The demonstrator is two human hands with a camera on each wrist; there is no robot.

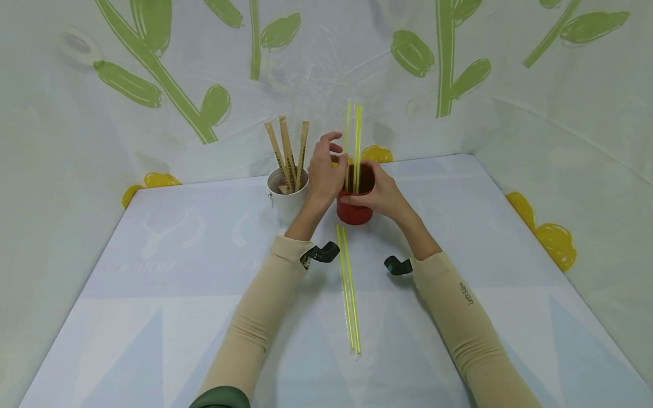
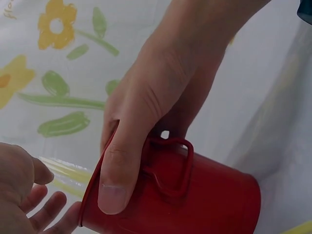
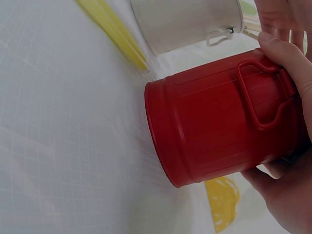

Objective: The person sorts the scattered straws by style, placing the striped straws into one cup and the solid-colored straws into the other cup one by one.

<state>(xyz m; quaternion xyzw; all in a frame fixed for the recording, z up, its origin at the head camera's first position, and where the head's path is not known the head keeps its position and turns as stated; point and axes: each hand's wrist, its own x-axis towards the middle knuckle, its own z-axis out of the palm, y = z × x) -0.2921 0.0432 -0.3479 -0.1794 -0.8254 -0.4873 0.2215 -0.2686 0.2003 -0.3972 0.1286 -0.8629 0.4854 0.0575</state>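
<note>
A small red metal bucket (image 1: 354,214) with a wire handle stands upright, holding several yellow straws (image 1: 358,133) in clear wrappers. My right hand (image 1: 382,191) grips the bucket by its rim, thumb on the near side and fingers behind. Beside the straws, my left hand (image 1: 326,173) is at the bucket's left side with its fingers loosely bent. In the left wrist view, fingertips of the left hand (image 2: 24,195) reach the red rim, and nothing is seen pinched between them. The right wrist view shows the red bucket (image 3: 219,117) from the side.
Left of the red bucket stands a white bucket (image 1: 287,208) with several brown paper-wrapped sticks (image 1: 287,150) in it. Two wrapped yellow straws (image 1: 349,289) lie on the table (image 1: 204,340) in front. A flower-printed sheet (image 1: 331,56) hangs behind.
</note>
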